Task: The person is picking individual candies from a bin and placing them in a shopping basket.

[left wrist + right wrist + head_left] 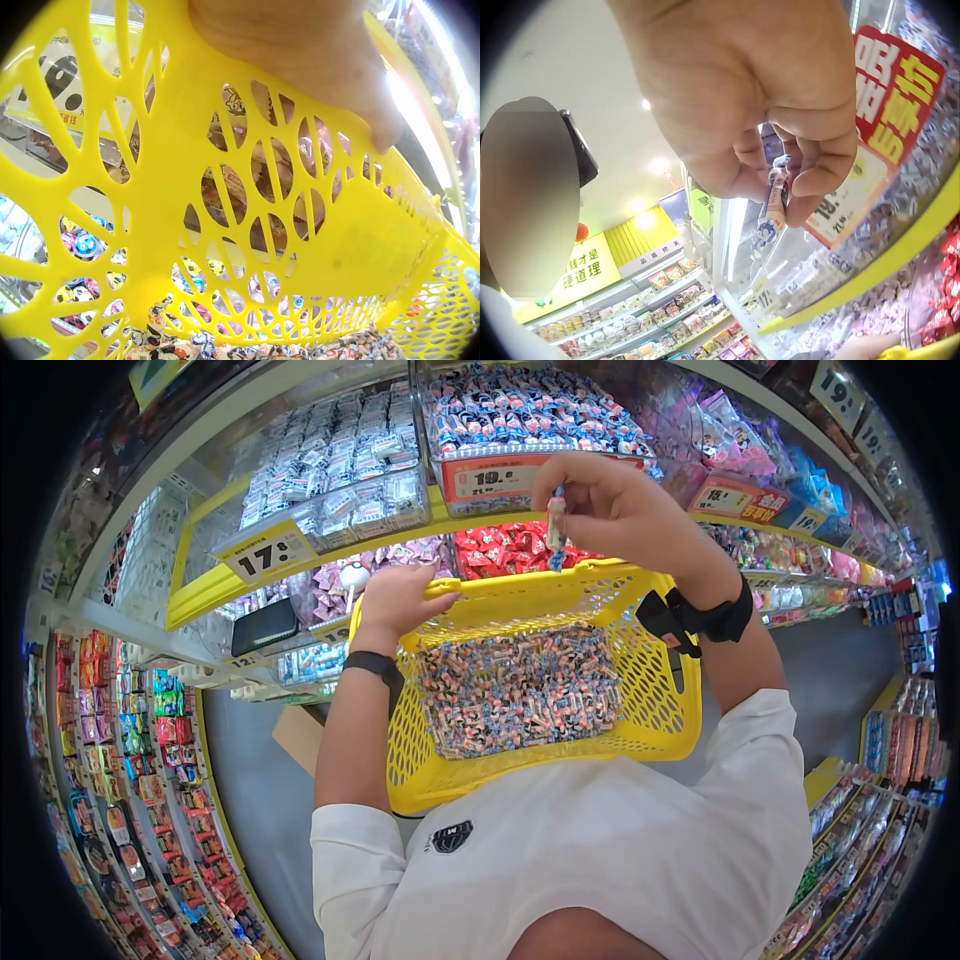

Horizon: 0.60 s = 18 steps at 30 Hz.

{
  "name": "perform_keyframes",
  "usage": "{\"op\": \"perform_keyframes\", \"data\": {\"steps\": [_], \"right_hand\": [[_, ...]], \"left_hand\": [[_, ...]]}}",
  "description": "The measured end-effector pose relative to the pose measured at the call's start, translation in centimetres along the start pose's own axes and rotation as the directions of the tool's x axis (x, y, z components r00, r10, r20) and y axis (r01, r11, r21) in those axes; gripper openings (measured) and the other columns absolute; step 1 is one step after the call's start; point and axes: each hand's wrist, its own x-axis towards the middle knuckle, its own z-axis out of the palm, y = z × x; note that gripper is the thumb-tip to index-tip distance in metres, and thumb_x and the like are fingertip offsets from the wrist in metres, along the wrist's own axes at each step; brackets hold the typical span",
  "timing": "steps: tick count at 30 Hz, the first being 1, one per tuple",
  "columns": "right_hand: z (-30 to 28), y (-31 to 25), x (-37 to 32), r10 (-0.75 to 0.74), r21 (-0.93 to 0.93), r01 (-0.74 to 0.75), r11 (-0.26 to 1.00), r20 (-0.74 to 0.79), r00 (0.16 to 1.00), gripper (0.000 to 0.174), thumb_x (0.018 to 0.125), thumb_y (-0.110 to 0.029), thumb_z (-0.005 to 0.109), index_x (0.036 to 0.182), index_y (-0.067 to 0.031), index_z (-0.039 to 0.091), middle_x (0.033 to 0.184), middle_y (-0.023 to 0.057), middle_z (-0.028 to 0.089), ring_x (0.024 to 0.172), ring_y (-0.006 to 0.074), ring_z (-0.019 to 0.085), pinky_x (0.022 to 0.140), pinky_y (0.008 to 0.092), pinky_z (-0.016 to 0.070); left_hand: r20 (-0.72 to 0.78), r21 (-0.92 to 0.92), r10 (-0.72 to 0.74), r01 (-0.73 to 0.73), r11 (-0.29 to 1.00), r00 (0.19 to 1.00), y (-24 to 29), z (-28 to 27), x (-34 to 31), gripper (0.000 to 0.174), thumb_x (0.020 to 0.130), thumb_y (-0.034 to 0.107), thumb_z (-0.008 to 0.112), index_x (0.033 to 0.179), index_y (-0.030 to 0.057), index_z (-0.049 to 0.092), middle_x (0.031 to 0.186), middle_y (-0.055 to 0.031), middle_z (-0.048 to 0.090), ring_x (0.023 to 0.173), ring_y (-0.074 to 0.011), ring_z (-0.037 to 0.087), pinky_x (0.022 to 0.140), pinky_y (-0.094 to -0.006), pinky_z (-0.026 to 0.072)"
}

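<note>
My right hand [630, 525] pinches one wrapped candy [556, 528] by thumb and fingertips, above the far rim of the yellow shopping basket [660, 725]. In the right wrist view this candy [774, 204] has a white twist wrapper with blue and dark print and hangs down from the fingers. My left hand [405, 602] grips the basket's far left corner, its thumb lying on the inner side; in the left wrist view the hand [300, 60] covers part of the rim. A layer of similar wrapped candies [520, 695] covers the basket floor.
Beyond the basket, a clear bin of blue and white candies [530, 410] stands behind a red price tag [490, 480]. Left of it is a bin of white packets [340, 450]. Red candies [515, 548] lie on the shelf below, and a black phone-like object [266, 624] sits near the left hand.
</note>
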Motion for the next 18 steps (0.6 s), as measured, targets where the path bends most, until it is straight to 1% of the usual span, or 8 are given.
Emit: {"op": "perform_keyframes", "data": {"steps": [1,2,5,9,10,13,16,18], "right_hand": [[-0.9,-0.6,0.4,0.01,0.019,-0.01,1.0,0.01,1.0,0.022,0.087,0.007,0.054,0.106,-0.0028,0.055,0.097,-0.0025,0.053,0.084,0.0029,0.051,0.069,0.0199,0.0428],[-1.7,-0.1,0.9,-0.086,-0.057,0.084,0.995,-0.031,0.996,0.022,0.087,0.007,0.054,0.107,-0.0029,0.055,0.098,-0.0023,0.054,0.083,0.0021,0.052,0.069,0.0184,0.0423],[-3.6,-1.2,2.3,-0.169,-0.186,0.151,0.971,-0.084,0.982,0.022,0.089,0.004,0.055,0.11,-0.0035,0.054,0.102,-0.0014,0.056,0.08,0.0022,0.054,0.068,0.0186,0.0427],[-5.0,-3.2,4.2,-0.072,-0.243,0.023,0.97,-0.195,0.978,0.008,0.085,-0.013,0.062,0.091,-0.0067,0.063,0.071,-0.0017,0.058,0.064,0.008,0.051,0.062,0.025,0.0442],[-5.8,-2.9,4.9,-0.115,-0.331,0.048,0.942,-0.186,0.976,0.005,0.084,-0.007,0.063,0.089,-0.0082,0.063,0.074,-0.0078,0.053,0.067,0.0014,0.048,0.061,0.021,0.0417],[-7.1,-2.8,6.6,-0.082,-0.278,0.026,0.96,-0.193,0.978,0.006,0.084,-0.008,0.062,0.09,-0.0066,0.063,0.078,-0.0044,0.056,0.068,0.002,0.048,0.061,0.02,0.0409],[-8.7,-1.5,8.9,-0.199,-0.274,0.161,0.948,-0.117,0.973,0.011,0.087,-0.011,0.061,0.093,-0.0028,0.064,0.078,-0.0034,0.06,0.075,0.0073,0.054,0.066,0.0261,0.045],[-9.1,-1.3,9.8,-0.189,-0.287,0.148,0.947,-0.121,0.975,0.011,0.087,-0.011,0.061,0.093,-0.0028,0.064,0.078,-0.0027,0.06,0.075,0.0077,0.055,0.066,0.0264,0.0451]], "left_hand": [[0.02,0.02,-0.005,0.005,1.0,1.0,0.0,-0.1,0.0,0.049,0.081,0.057,0.065,0.084,0.0081,0.063,0.074,-0.012,0.064,0.073,-0.0319,0.065,0.066,-0.0454,0.0492],[0.039,0.04,-0.012,0.01,0.999,0.999,0.0,-0.2,0.0,0.05,0.081,0.058,0.064,0.087,0.0085,0.065,0.075,-0.0109,0.065,0.073,-0.0303,0.065,0.066,-0.0443,0.05],[0.024,0.04,-0.007,0.006,0.999,1.0,0.0,-0.1,0.0,0.05,0.081,0.059,0.064,0.088,0.0087,0.066,0.074,-0.0107,0.065,0.072,-0.0304,0.065,0.065,-0.0443,0.0498],[0.013,0.044,0.001,-0.001,0.999,1.0,-0.1,0.0,0.0,0.05,0.081,0.059,0.064,0.084,0.0088,0.065,0.073,-0.0104,0.064,0.071,-0.0302,0.065,0.065,-0.0441,0.0497],[0.019,0.045,-0.001,0.0,0.999,1.0,-0.1,0.1,0.0,0.05,0.081,0.059,0.064,0.083,0.0088,0.064,0.073,-0.0103,0.064,0.071,-0.0301,0.065,0.065,-0.0441,0.0496],[0.024,0.046,-0.007,0.006,0.999,1.0,-0.2,0.2,0.0,0.05,0.081,0.059,0.064,0.081,0.009,0.063,0.073,-0.0102,0.064,0.071,-0.03,0.065,0.065,-0.0443,0.0494],[0.023,0.044,-0.009,0.008,0.999,1.0,-0.1,0.2,0.0,0.05,0.081,0.059,0.064,0.081,0.0091,0.063,0.073,-0.0101,0.064,0.071,-0.0303,0.065,0.066,-0.0445,0.0493],[0.019,0.046,-0.007,0.006,0.999,1.0,-0.1,0.2,0.0,0.05,0.081,0.059,0.064,0.082,0.0091,0.063,0.073,-0.0101,0.064,0.072,-0.0305,0.065,0.066,-0.0447,0.0492]]}}
